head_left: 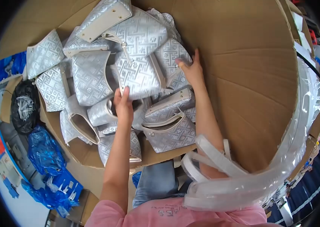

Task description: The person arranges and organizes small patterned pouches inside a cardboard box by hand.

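Silver patterned handbags lie piled in a large cardboard box. My left hand pinches the lower left corner of a silver bag near the middle of the pile. On the right side of the heap, my right hand has its fingers spread, with the thumb against another silver bag beside the box wall. An open-topped bag with a pale handle sits below, between my forearms. Clear plastic-wrapped pale straps hang across my right forearm.
Blue plastic bags and a black bag stand outside the box at the left. The box's rim curves close to my body, and long plastic wrapping hangs over its right edge.
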`<control>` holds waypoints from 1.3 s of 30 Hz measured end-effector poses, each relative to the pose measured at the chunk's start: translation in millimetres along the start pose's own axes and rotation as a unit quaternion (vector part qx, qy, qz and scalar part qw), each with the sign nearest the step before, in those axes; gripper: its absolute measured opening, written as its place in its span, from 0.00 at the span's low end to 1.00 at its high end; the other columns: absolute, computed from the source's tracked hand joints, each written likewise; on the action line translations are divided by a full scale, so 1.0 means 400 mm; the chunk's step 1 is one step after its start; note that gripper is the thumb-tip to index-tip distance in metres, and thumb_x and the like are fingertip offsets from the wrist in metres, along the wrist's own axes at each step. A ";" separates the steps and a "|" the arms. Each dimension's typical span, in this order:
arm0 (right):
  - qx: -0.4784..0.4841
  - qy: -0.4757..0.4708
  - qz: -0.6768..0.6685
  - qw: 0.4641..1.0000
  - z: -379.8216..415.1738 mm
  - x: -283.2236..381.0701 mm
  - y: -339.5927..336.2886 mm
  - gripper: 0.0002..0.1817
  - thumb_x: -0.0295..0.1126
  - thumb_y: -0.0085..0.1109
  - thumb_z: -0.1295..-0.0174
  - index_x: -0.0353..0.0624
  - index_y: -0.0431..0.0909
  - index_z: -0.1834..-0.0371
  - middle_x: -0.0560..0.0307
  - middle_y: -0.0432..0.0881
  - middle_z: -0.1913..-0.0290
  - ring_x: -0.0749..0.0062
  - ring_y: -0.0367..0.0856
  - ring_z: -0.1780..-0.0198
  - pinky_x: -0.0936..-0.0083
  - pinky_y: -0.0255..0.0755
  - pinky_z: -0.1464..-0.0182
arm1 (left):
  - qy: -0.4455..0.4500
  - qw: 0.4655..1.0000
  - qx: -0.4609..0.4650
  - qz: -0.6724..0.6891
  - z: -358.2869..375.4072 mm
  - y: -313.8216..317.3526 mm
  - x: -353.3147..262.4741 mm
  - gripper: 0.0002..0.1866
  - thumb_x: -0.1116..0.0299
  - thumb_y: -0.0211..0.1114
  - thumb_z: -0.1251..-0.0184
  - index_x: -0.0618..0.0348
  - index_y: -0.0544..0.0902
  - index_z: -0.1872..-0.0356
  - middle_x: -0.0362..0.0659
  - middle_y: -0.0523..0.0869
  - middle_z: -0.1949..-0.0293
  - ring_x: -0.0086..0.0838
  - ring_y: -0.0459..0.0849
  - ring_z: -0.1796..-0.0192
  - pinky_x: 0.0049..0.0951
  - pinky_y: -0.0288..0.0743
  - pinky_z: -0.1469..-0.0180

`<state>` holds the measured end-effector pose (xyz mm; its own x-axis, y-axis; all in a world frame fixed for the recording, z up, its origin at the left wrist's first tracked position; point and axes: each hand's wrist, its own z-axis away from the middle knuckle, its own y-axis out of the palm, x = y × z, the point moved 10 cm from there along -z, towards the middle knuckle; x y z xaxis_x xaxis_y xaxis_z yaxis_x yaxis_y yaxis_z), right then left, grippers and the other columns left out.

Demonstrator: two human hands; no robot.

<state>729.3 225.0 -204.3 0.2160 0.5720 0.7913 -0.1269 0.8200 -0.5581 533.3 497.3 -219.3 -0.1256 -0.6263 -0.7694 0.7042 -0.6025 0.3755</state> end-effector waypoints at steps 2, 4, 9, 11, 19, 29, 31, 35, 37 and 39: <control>0.082 0.048 0.057 0.994 -0.021 0.031 0.029 0.46 0.35 0.67 0.48 0.46 0.53 0.26 0.32 0.78 0.45 0.46 0.77 0.42 0.60 0.71 0.41 | -0.005 1.000 -0.013 0.022 0.033 -0.022 -0.016 0.15 0.63 0.62 0.30 0.60 0.77 0.49 0.41 0.82 0.54 0.25 0.81 0.55 0.28 0.74 0.51; 0.081 0.067 0.087 0.991 0.026 0.060 0.013 0.45 0.34 0.67 0.48 0.46 0.54 0.26 0.33 0.79 0.47 0.44 0.78 0.44 0.59 0.72 0.43 | -0.039 0.992 -0.067 0.097 0.052 -0.038 -0.041 0.16 0.62 0.62 0.30 0.60 0.75 0.47 0.41 0.82 0.53 0.25 0.81 0.54 0.29 0.75 0.50; 0.054 0.156 0.128 0.978 0.121 -0.093 -0.046 0.42 0.31 0.65 0.47 0.50 0.57 0.27 0.34 0.78 0.46 0.40 0.77 0.45 0.57 0.72 0.44 | -0.072 0.975 -0.200 0.068 0.046 -0.066 -0.026 0.10 0.63 0.61 0.29 0.61 0.79 0.60 0.37 0.81 0.65 0.19 0.78 0.64 0.25 0.72 0.61; 0.046 0.138 0.146 0.978 0.119 -0.124 -0.071 0.41 0.32 0.65 0.46 0.49 0.58 0.27 0.33 0.78 0.46 0.41 0.77 0.44 0.57 0.71 0.43 | -0.021 0.990 -0.141 -0.008 0.030 -0.073 -0.033 0.10 0.64 0.62 0.30 0.61 0.78 0.67 0.36 0.79 0.70 0.17 0.75 0.67 0.24 0.68 0.64; 0.062 0.238 -0.558 0.793 0.162 -0.021 -0.107 0.39 0.32 0.65 0.42 0.41 0.59 0.28 0.40 0.72 0.36 0.48 0.71 0.36 0.65 0.65 0.36 | 0.181 0.905 0.068 -0.379 -0.057 0.232 -0.115 0.20 0.69 0.72 0.42 0.64 0.72 0.87 0.35 0.68 0.87 0.16 0.60 0.80 0.23 0.53 0.77; 0.056 -0.035 0.056 0.996 0.118 0.079 -0.117 0.37 0.28 0.64 0.41 0.44 0.60 0.28 0.44 0.69 0.34 0.54 0.68 0.33 0.68 0.62 0.34 | 0.097 0.977 -0.128 -0.141 -0.236 0.275 -0.019 0.22 0.56 0.73 0.43 0.61 0.77 0.56 0.41 0.83 0.62 0.28 0.81 0.65 0.29 0.73 0.72; 0.055 -0.020 0.063 0.996 0.125 0.070 -0.118 0.37 0.28 0.64 0.42 0.44 0.60 0.28 0.44 0.69 0.33 0.53 0.69 0.34 0.67 0.63 0.34 | 0.034 0.976 -0.110 -0.186 -0.268 0.351 -0.014 0.22 0.58 0.70 0.41 0.62 0.76 0.54 0.42 0.82 0.62 0.28 0.81 0.64 0.29 0.74 0.74; 0.040 -0.045 0.133 0.989 0.127 0.086 -0.124 0.36 0.28 0.64 0.42 0.43 0.62 0.29 0.45 0.68 0.33 0.52 0.70 0.36 0.66 0.64 0.35 | -0.089 0.978 -0.042 -0.184 -0.334 0.395 0.046 0.19 0.65 0.64 0.37 0.62 0.73 0.48 0.43 0.80 0.62 0.29 0.81 0.63 0.30 0.76 0.78; 0.021 -0.082 0.138 0.987 0.132 0.126 -0.143 0.35 0.28 0.64 0.42 0.43 0.62 0.29 0.44 0.68 0.34 0.51 0.70 0.36 0.66 0.64 0.36 | -0.089 0.996 0.018 0.004 -0.369 0.377 0.080 0.17 0.71 0.60 0.35 0.61 0.72 0.47 0.43 0.80 0.60 0.28 0.81 0.63 0.28 0.76 0.80; -0.015 -0.145 0.150 0.978 0.138 0.198 -0.174 0.33 0.28 0.63 0.41 0.42 0.63 0.31 0.41 0.68 0.34 0.49 0.70 0.36 0.64 0.64 0.36 | -0.115 0.993 0.011 0.007 -0.304 0.301 0.131 0.16 0.77 0.55 0.34 0.59 0.72 0.45 0.44 0.81 0.58 0.27 0.83 0.60 0.24 0.80 0.73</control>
<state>701.9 214.4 -89.1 -0.1111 0.7721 0.6258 -0.1139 0.6156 -0.7798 696.5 452.0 -277.0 -0.2746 -0.7291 -0.6269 0.6914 -0.6028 0.3983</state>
